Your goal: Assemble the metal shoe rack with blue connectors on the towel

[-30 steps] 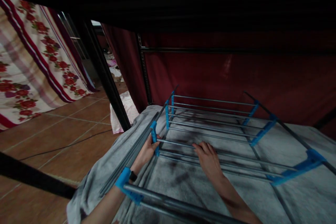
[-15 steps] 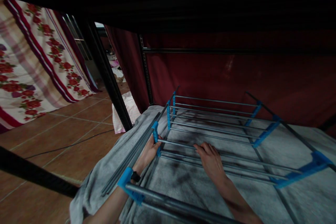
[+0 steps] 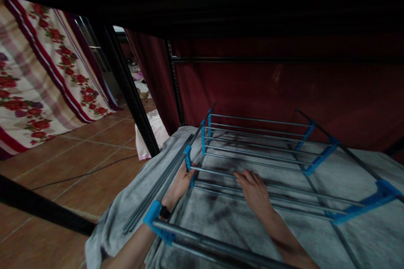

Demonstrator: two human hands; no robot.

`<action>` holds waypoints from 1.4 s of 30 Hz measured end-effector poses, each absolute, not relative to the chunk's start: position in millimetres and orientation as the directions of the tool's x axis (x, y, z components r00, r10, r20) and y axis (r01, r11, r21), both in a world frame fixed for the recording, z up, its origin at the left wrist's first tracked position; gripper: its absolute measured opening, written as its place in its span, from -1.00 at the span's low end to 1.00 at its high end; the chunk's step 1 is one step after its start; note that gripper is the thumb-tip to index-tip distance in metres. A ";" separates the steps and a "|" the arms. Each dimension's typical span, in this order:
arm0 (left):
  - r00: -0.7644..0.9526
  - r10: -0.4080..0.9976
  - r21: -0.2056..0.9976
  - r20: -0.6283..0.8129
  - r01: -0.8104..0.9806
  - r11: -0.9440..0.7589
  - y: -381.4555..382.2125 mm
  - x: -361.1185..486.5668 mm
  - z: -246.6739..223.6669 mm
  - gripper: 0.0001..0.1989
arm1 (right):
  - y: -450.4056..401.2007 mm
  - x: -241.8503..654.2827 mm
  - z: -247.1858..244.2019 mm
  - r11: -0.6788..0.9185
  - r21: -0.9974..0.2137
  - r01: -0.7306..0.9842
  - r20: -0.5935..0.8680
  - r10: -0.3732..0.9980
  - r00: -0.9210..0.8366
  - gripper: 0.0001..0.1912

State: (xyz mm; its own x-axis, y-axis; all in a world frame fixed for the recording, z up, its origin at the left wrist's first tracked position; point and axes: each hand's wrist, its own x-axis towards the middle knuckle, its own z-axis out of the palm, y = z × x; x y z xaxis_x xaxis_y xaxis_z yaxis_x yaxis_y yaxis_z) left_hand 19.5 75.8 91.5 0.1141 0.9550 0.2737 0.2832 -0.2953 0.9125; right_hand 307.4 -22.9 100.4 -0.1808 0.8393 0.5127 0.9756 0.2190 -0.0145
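A rack of grey metal tubes and blue plastic connectors lies on the grey blanket (image 3: 217,227). My left hand (image 3: 179,185) is closed around a blue connector (image 3: 187,155) on the rack's left side, thumb near the end of a crossing metal tube (image 3: 214,172). Farther along that tube, my right hand (image 3: 254,189) rests closed over it, its fingertips partly hidden. Close to my left wrist is another blue connector (image 3: 153,214) with thick tubes running from it. On the far right, a larger blue connector (image 3: 362,206) takes the other tube ends.
Several loose tubes (image 3: 158,185) lie along the blanket's left side. A black metal post (image 3: 132,92) and a dark overhead frame (image 3: 202,12) surround the bed. Behind hangs a dark red curtain (image 3: 240,88). A cable (image 3: 91,172) crosses the tiled floor (image 3: 104,143).
Both hands keep their places on the rack. The rack and my arms appear shifted very slightly in the picture; nothing has been let go.
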 end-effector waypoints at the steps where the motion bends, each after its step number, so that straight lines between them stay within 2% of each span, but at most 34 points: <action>1: 0.115 0.951 0.901 0.286 0.306 -0.308 75.5 19.9 91.5 -0.82 | -23.0 307.0 101.0 0.216 -0.009 0.976 0.513 0.839 -0.180 -0.70; 16: 0.129 0.932 0.865 0.338 0.347 -0.362 75.6 22.8 84.9 -0.85 | -20.1 305.8 98.2 0.228 -0.054 0.972 0.507 0.845 -0.170 -0.70; 21: 0.145 0.924 0.858 0.354 0.343 -0.383 74.8 24.2 86.9 -0.80 | -20.2 305.1 99.9 0.220 -0.091 0.971 0.510 0.848 -0.144 -0.68; 24: 0.189 0.927 0.872 0.324 0.320 -0.371 74.2 20.6 93.2 -0.76 | -26.6 304.7 101.4 0.237 -0.067 0.969 0.534 0.829 -0.166 -0.63; 28: 0.260 0.936 0.938 0.235 0.191 -0.289 71.8 10.3 93.3 -0.57 | -42.3 298.5 92.2 0.309 -0.004 0.951 0.578 0.777 -0.250 -0.48; 30: 0.280 0.936 0.960 0.213 0.116 -0.253 70.2 4.7 83.1 -0.44 | -47.1 293.1 81.3 0.356 -0.013 0.935 0.540 0.789 -0.293 -0.47; 32: 0.305 0.931 0.969 0.200 0.079 -0.234 69.3 0.4 66.1 -0.40 | -46.2 287.8 68.4 0.380 -0.036 0.924 0.482 0.817 -0.317 -0.51; 37: 0.345 0.925 0.955 0.159 0.185 -0.233 70.8 -3.1 26.2 -0.52 | -26.7 276.7 43.3 0.323 -0.021 0.946 0.360 0.886 -0.294 -0.55; 42: 0.348 0.914 0.816 0.206 0.454 -0.357 66.2 -4.0 37.1 -0.71 | -10.5 268.4 35.7 0.310 -0.017 0.951 0.314 0.904 -0.289 -0.59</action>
State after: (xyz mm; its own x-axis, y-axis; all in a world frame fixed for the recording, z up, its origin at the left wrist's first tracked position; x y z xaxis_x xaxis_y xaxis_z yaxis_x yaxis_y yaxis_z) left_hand -4.0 66.2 37.1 0.3484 0.9143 0.2064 0.4540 -0.3572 0.8163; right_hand 268.4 -10.5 35.7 -0.2895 0.9041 0.3144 0.9505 0.3101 -0.0166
